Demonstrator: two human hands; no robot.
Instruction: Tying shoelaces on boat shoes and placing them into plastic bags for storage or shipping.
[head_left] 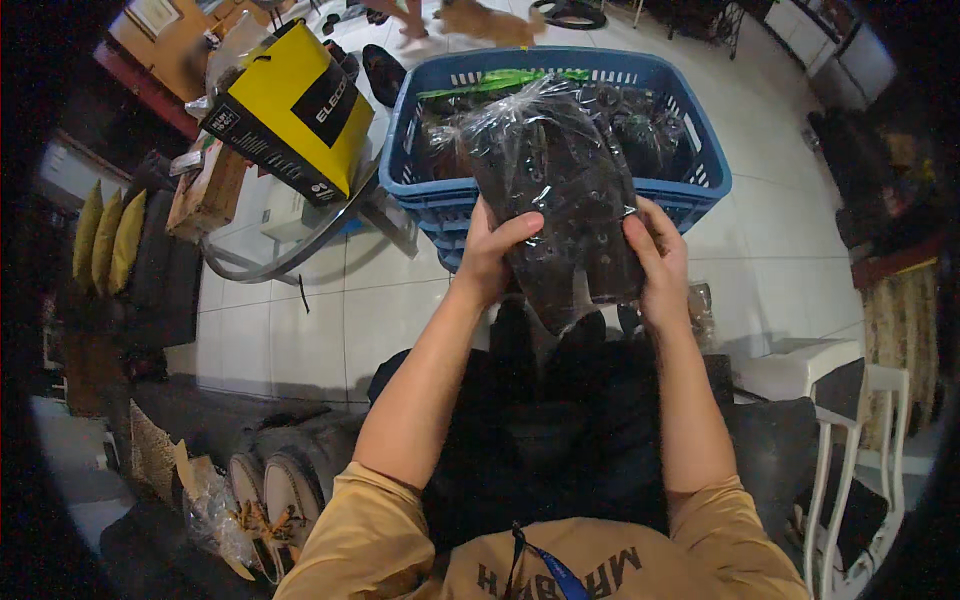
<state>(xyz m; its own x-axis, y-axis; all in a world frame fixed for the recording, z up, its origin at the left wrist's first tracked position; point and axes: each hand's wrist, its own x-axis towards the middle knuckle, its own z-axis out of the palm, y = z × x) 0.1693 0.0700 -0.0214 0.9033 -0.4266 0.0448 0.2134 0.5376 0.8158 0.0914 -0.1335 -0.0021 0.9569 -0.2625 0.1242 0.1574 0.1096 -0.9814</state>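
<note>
I hold a clear plastic bag of dark items (560, 190) upright in front of me with both hands. My left hand (492, 248) grips its lower left side, thumb across the front. My right hand (655, 260) clasps the lower right edge. Just behind the bag stands a blue plastic basket (700, 190) filled with more dark bagged items and a green strip on top. My lap, in dark clothing, lies below the bag.
A glass-topped table (300, 245) at left carries a yellow and black box (295, 110) and a cardboard box (205, 190). Shoes (285, 490) and a crumpled plastic wrapper lie at lower left. A white chair (860, 450) stands at right. An orange cat (490, 22) walks at top.
</note>
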